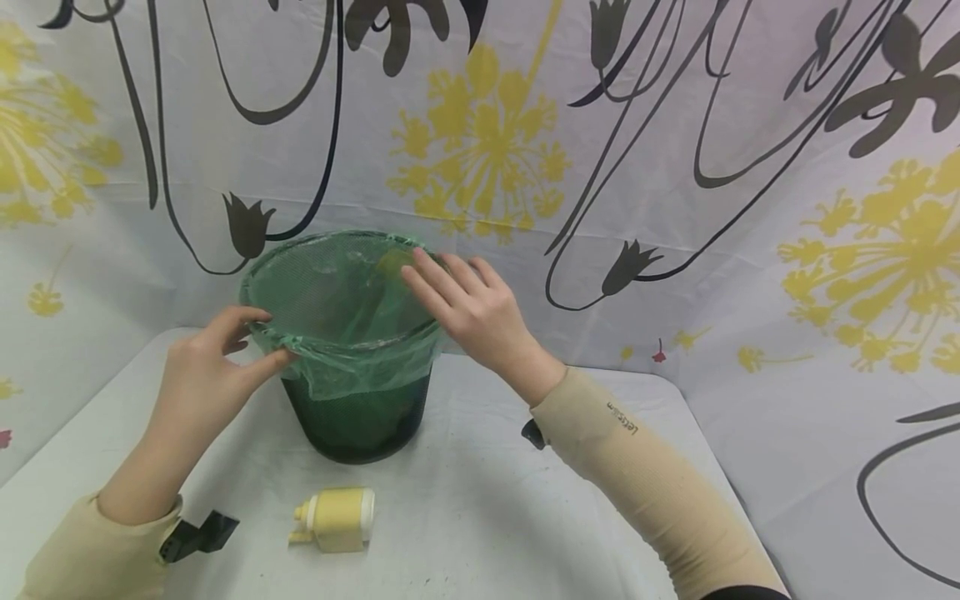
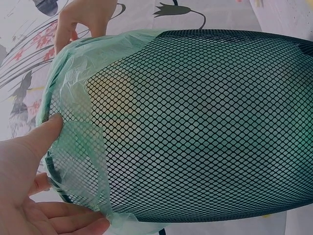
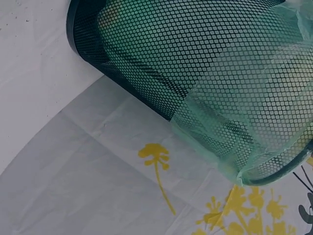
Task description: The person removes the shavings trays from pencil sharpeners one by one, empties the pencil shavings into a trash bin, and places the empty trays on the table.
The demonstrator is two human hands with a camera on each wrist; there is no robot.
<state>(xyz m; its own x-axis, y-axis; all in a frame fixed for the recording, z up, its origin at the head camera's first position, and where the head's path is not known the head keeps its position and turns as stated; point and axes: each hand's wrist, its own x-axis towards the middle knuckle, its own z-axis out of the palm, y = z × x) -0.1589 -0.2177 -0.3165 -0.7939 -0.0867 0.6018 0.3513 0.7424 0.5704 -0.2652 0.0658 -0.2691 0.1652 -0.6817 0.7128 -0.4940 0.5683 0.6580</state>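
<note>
Head cam: L hand curled on thin crinkly grn bag over rd mesh bin, R hand straight-fingered.

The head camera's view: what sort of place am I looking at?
Possibly a makeshift booth for filming handwork: a patterned, curtain-like sheet stands close behind and beside a white-topped table, and a small black device sits at the left cuff.

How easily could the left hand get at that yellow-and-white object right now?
Probably yes, quite easily: nothing seems to stand between the left hand and the yellow-and-white object, which lies nearer the person than the bin. The hand would first have to leave the green bag.
</note>
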